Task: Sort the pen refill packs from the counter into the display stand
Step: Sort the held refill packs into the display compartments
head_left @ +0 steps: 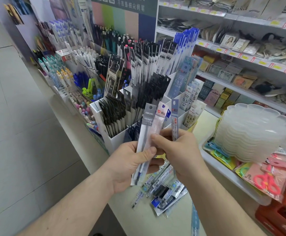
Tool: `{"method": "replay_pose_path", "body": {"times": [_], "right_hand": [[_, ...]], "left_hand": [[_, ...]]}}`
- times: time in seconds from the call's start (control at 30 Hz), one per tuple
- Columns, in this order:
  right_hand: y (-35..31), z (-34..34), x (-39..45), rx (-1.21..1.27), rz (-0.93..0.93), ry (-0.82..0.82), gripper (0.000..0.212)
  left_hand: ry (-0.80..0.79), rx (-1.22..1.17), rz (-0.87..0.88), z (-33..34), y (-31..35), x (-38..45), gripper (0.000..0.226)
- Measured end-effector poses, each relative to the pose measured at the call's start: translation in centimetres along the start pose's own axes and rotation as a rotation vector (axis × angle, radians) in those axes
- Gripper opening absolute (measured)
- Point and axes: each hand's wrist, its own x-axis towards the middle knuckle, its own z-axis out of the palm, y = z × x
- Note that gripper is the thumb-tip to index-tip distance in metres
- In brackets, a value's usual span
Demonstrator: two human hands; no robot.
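step: sorting fan of slim clear-plastic refill packs (147, 133) | left hand (127, 166) grips fan, right hand (178, 150) pinches blue-header pack (174, 116) | more packs on pale counter (162, 193) | next: match to slot in white compartmented display stand (115, 142)

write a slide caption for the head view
Both hands, left hand and right hand, fan pen refill packs above the counter, facing the display stand.
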Motion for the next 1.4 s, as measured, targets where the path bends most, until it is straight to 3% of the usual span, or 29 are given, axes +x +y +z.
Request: {"method": "replay_pose_path", "body": {"times": [0.1, 0.2, 0.23, 0.33, 0.47, 0.63, 1.0, 1.1, 1.23, 1.4], "right_hand": [[-0.1, 0.2, -0.2, -0.02, 0.006, 0.028, 0.024], [-0.4, 0.2, -0.2, 0.059, 0.158, 0.06, 0.05], [-0.4, 0.1, -0.2, 0.119, 0.198, 0.073, 0.051], [-0.4, -0.3, -0.2, 0.223, 0.202, 0.06, 0.029], [-0.6, -0.7, -0.6, 0.301, 0.139, -0.044, 0.025], [0.2, -1.2, -0.3, 0.2, 0.053, 0.051, 0.014], [0.0, -1.5, 0.1, 0.063, 0.05, -0.073, 0.038], [0.0, -1.8, 0.4, 0.006, 0.037, -0.189, 0.035], [-0.2, -2.2, 0.9, -0.016, 0.017, -0.26, 0.014], [-0.8, -2.6, 1.8, -0.026, 0.058, -0.223, 0.022]], "left_hand": [[0.004, -0.006, 0.002, 0.2, 0.0, 0.0, 0.017], [0.06, -0.018, 0.0, 0.4, 0.2, -0.1, 0.025], [0.071, -0.022, -0.001, 0.3, 0.2, -0.1, 0.027], [0.072, -0.033, -0.003, 0.4, 0.4, -0.2, 0.022], [0.076, -0.055, -0.008, 0.1, 0.1, 0.0, 0.026], [0.07, -0.065, -0.027, -0.3, 0.0, 0.2, 0.022], [0.06, 0.02, -0.006, 0.0, 0.3, -0.2, 0.022], [0.034, 0.001, -0.037, 0.0, 0.5, -0.5, 0.025], [-0.003, 0.018, -0.07, -0.3, 0.7, -0.6, 0.028], [-0.009, 0.012, -0.046, -0.4, 0.9, -0.4, 0.031]]}}
